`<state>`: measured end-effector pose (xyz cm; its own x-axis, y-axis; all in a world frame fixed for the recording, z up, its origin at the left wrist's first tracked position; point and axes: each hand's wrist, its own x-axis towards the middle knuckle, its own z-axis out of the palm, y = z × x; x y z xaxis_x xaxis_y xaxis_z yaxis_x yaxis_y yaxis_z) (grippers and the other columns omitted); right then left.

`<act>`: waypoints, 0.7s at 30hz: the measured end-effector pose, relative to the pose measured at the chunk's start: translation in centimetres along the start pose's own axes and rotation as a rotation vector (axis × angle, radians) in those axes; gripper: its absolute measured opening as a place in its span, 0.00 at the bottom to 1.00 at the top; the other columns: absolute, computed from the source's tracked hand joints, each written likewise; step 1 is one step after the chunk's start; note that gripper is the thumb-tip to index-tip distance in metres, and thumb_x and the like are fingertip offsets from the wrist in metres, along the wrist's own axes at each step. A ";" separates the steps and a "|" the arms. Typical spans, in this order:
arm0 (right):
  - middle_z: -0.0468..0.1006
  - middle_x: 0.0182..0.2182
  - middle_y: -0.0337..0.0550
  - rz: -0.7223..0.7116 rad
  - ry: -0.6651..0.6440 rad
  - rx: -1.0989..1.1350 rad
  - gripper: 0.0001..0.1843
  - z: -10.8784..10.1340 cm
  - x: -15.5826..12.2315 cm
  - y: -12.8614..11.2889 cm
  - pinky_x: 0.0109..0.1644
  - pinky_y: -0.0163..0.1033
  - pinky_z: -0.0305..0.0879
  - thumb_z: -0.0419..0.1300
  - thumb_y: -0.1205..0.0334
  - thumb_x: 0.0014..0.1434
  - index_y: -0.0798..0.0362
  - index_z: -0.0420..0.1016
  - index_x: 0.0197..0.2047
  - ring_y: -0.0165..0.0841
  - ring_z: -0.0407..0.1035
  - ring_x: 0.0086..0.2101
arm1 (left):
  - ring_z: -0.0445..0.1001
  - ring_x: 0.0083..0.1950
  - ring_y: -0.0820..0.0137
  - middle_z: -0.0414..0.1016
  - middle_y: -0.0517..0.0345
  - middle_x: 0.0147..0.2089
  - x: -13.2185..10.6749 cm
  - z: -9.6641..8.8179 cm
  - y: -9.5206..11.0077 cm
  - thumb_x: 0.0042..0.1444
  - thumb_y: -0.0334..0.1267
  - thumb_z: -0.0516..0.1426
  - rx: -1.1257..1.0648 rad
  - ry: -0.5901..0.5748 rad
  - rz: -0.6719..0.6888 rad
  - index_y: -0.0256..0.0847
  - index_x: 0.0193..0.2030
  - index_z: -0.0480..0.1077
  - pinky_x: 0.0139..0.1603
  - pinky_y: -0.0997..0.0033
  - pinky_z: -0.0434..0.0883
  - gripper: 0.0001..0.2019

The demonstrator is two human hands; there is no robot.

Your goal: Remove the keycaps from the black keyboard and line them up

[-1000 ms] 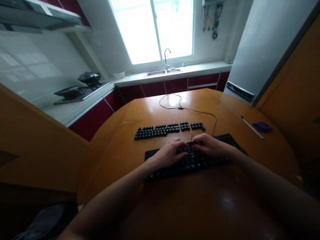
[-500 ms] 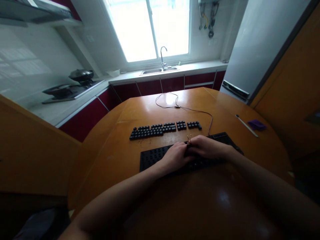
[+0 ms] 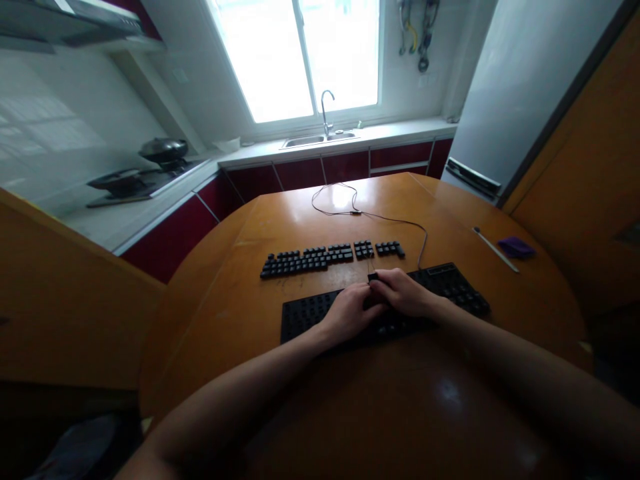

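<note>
A black keyboard [image 3: 306, 316] lies in front of me, many key positions at its left without caps and keys still on its right end. Over its middle, my right hand [image 3: 405, 291] is closed in a pinch on a wire keycap puller [image 3: 373, 277], a small black piece with thin wires pointing away from me. My left hand [image 3: 353, 308] is curled against the right fingertips; what its fingers hold is hidden. Beyond the keyboard, removed black keycaps [image 3: 300, 259] are laid out in rows and small groups.
A thin cable [image 3: 395, 220] loops across the wooden table [image 3: 225, 320] behind the keycaps. To the right lie a slim white stick with a dark tip [image 3: 495, 249] and a purple cloth [image 3: 517, 247]. A counter with a sink [image 3: 305, 141] stands beyond.
Both hands have shifted slightly, the right one left and off the keyboard's right part. The puller's wires now point farther away, and its black piece shows between the right fingers.
</note>
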<state>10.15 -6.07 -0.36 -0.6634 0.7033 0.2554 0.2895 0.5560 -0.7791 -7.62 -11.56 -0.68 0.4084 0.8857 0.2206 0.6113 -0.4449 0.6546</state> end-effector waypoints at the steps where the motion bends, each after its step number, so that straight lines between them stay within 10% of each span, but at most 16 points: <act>1: 0.69 0.23 0.37 0.006 0.026 0.011 0.15 0.1 0.0 0.0 0.30 0.35 0.54 0.52 0.59 0.66 0.53 0.65 0.27 0.29 0.61 0.26 | 0.76 0.42 0.65 0.79 0.53 0.41 0.0 -0.2 0.0 0.58 0.37 0.63 -0.031 0.008 -0.001 0.38 0.41 0.76 0.45 0.66 0.72 0.06; 10: 0.75 0.27 0.41 0.106 0.360 0.187 0.15 1.3 0.1 -0.7 0.33 0.37 0.61 0.52 0.54 0.68 0.53 0.69 0.32 0.33 0.68 0.28 | 0.74 0.41 0.67 0.76 0.57 0.39 1.2 -3.6 0.7 0.55 0.34 0.65 0.078 0.136 0.061 0.41 0.40 0.72 0.43 0.66 0.72 0.08; 21: 0.74 0.26 0.42 0.108 0.410 0.179 0.15 1.4 0.3 -0.6 0.32 0.37 0.61 0.54 0.53 0.66 0.53 0.69 0.31 0.34 0.67 0.28 | 0.68 0.53 0.63 0.71 0.53 0.52 1.3 -3.8 0.0 0.62 0.35 0.60 0.328 0.060 0.286 0.45 0.48 0.72 0.56 0.59 0.70 0.08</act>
<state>8.79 -6.81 -0.67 -0.2980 0.8904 0.3441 0.1942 0.4095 -0.8914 -9.67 -9.90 2.31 0.5584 0.7224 0.4078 0.6659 -0.6835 0.2991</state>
